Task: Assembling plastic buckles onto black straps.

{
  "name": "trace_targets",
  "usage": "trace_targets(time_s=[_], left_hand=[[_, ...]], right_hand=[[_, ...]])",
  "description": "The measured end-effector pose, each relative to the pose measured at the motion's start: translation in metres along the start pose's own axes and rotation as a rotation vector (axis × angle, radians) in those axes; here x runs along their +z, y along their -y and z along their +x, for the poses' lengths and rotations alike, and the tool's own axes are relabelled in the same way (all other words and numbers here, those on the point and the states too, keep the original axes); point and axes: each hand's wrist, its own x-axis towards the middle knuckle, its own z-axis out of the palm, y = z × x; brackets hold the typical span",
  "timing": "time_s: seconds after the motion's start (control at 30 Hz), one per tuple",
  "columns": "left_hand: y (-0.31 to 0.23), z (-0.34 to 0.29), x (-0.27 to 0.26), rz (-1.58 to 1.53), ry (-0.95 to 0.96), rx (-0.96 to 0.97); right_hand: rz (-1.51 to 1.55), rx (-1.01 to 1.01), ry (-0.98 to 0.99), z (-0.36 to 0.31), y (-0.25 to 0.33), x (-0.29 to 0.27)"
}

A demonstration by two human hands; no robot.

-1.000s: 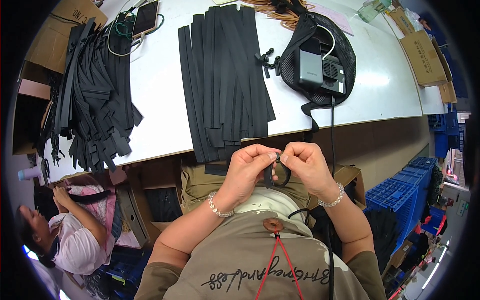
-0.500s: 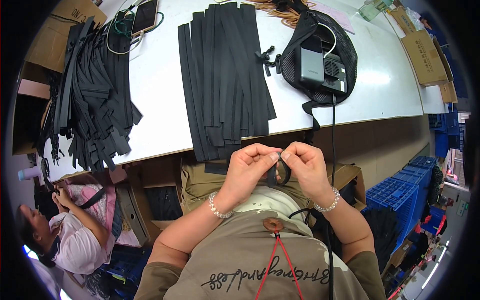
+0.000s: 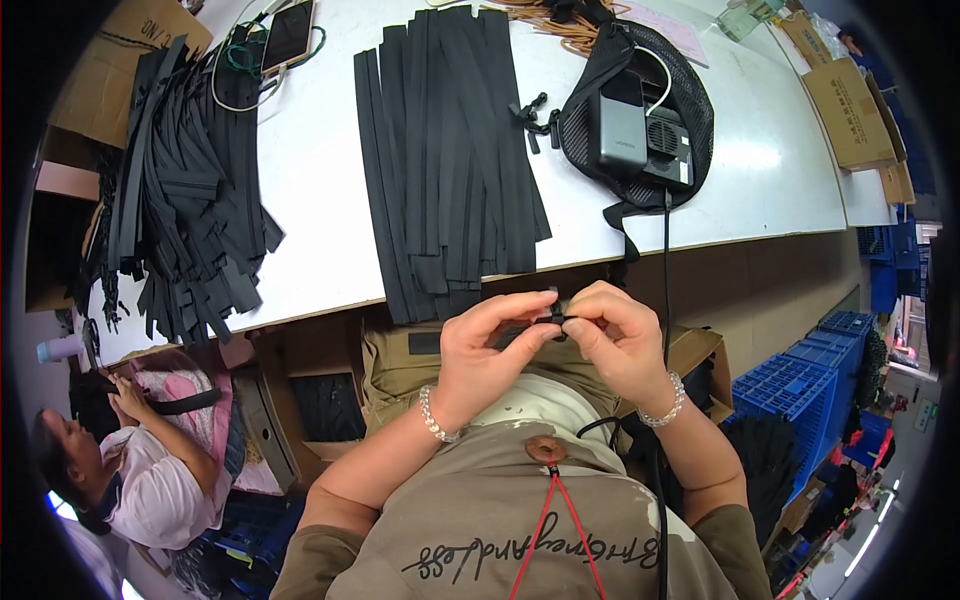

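Just off the table's front edge, my left hand [image 3: 478, 345] and my right hand [image 3: 622, 338] meet at their fingertips. Both pinch a small black piece of strip [image 3: 555, 317], closed on it from either side. It looks folded or bunched; its finer detail is hidden by the fingers. Beyond them, a stack of long, flat black zipper-like strips [image 3: 440, 150] lies across the white table [image 3: 310, 200], some ends hanging over the edge. A short dark strip [image 3: 424, 343] rests on the khaki cloth near my left hand.
Another heap of black strips [image 3: 195, 200] spreads at the left, below a phone [image 3: 289, 37] with a cable. A black mesh bag [image 3: 690, 110] holds a grey power bank [image 3: 622, 120]; its cable runs down right of my hands. A co-worker [image 3: 160, 450] sits left; blue crates [image 3: 790, 390] stand right.
My left hand's fingers have opened out and shifted slightly left. The black strip no longer hangs in a loop below my fingers; it sits bunched between the fingertips. The co-worker's black strip has moved.
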Motion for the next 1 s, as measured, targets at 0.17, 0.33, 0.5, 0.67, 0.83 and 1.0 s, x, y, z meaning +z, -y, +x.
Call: trace_targets(time_s=[0.17, 0.33, 0.5, 0.67, 0.83, 1.0], left_hand=[[0.0042, 0.0022, -0.007, 0.231, 0.038, 0.398], [0.0066, 0.0045, -0.0082, 0.279, 0.08, 0.539], [0.0087, 0.0043, -0.0075, 0.228, 0.101, 0.586], [0.0114, 0.0047, -0.0077, 0.212, 0.104, 0.594], [0.0083, 0.0061, -0.0075, 0.242, 0.126, 0.61], [0.0076, 0.0016, -0.0023, 0.155, 0.044, 0.475]], right_hand=[[-0.142, -0.161, 0.02, -0.0033, -0.0028, -0.0009], [-0.113, -0.17, -0.075, -0.0068, 0.0032, 0.0046], [-0.259, -0.286, -0.009, -0.0014, 0.0056, -0.0005], [-0.222, -0.344, -0.013, 0.0005, 0.002, 0.0009], [-0.037, -0.14, 0.001, -0.0048, -0.0003, 0.001], [0.061, -0.082, -0.007, -0.0051, -0.0022, 0.0015]])
